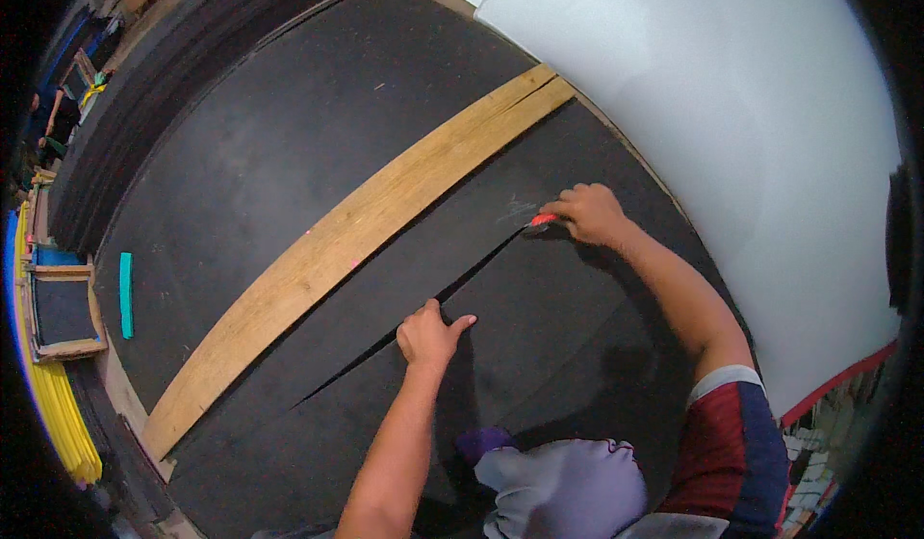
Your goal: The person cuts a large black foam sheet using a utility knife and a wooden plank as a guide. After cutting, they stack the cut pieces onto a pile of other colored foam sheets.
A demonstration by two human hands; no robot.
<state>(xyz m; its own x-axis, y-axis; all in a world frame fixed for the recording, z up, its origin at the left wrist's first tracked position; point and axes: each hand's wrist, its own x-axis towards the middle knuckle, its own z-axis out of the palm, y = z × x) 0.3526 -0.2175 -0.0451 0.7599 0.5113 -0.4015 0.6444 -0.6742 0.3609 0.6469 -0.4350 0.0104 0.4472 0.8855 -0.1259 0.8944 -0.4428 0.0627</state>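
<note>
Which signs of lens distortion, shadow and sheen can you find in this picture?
In the head view, the wooden plank looks bowed, likely by the fisheye lens, and the corners fall to black; also in the head view, a soft shadow lies below the right forearm, and the black surface shows a pale sheen left of the plank.

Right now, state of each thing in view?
Black sheet: slit open along a long line.
Red-handled cutter: gripped in the right hand, tip at the slit's end.
Left hand: at the slit, thumb spread.
Wooden plank: lying flat, split at its far end.
Teal strip: flat, apart from the plank.
Yellow sheets: stacked.
</note>
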